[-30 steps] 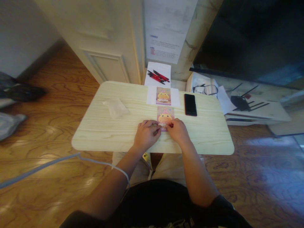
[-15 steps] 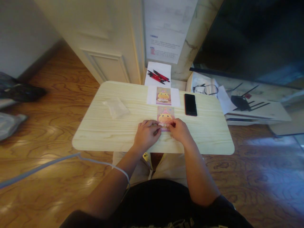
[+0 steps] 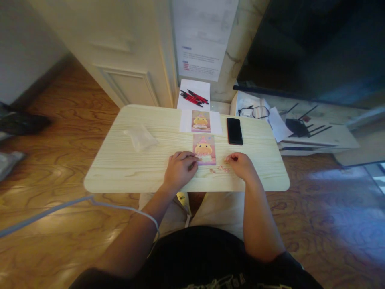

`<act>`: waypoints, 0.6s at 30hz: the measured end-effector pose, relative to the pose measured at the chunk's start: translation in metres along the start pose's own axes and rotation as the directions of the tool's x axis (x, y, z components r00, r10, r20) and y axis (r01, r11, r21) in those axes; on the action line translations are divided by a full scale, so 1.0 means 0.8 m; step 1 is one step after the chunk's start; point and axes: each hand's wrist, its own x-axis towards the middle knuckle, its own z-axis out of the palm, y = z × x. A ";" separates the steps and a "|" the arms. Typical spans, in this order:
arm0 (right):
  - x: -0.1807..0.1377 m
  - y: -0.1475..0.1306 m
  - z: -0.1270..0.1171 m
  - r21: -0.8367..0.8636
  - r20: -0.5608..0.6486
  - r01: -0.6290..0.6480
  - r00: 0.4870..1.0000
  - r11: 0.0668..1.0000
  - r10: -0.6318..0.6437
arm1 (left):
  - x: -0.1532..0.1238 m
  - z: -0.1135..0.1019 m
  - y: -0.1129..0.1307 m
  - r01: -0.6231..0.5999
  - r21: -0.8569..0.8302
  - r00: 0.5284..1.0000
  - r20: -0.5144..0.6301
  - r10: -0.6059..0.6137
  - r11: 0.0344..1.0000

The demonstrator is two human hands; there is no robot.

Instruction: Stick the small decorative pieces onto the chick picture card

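Note:
A pink picture card (image 3: 204, 146) with a yellow cartoon animal in a party hat lies on the pale wooden table. My left hand (image 3: 180, 167) rests at its lower left edge, fingers curled together and pressing on the card. Off the card's right side, my right hand (image 3: 241, 165) is closed in a pinch just above the tabletop; whatever its fingertips hold is too small to name. Between the card and that hand are scattered small reddish bits (image 3: 223, 169). Beyond the card, a similar picture (image 3: 201, 121) is printed on a white sheet (image 3: 215, 122).
A clear plastic bag (image 3: 140, 137) lies on the table's left part. A black phone (image 3: 235, 131) is at the right. Red and black pens (image 3: 194, 98) lie on paper at the back. A router (image 3: 297, 127) stands on a low cabinet; a grey cable (image 3: 120, 206) crosses my left forearm.
My right hand has moved off the card to the right, uncovering the small reddish bits. My left hand stays at the card's left edge. The view has shifted slightly.

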 end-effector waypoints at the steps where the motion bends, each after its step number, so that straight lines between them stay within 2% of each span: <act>1: -0.002 0.002 0.000 -0.022 -0.008 -0.008 1.000 1.000 0.007 | 0.000 0.001 0.000 0.000 0.000 1.000 -0.009 0.000 1.000; 5: -0.008 0.004 -0.001 -0.055 -0.017 0.024 1.000 0.998 -0.025 | 0.000 0.003 -0.002 -0.009 0.006 1.000 -0.019 0.009 1.000; 11: -0.015 0.021 -0.026 -0.071 -0.161 0.034 0.986 0.997 -0.045 | 0.000 0.005 -0.003 -0.010 0.023 1.000 -0.025 0.011 1.000; 14: -0.021 0.029 -0.033 -0.113 -0.128 0.077 0.988 0.991 -0.091 | 0.001 0.005 -0.003 -0.014 0.026 1.000 -0.021 0.015 1.000; 18: -0.032 0.031 -0.026 -0.117 -0.056 0.106 0.992 0.987 -0.113 | 0.001 0.006 -0.003 -0.017 0.031 0.999 -0.027 0.018 0.999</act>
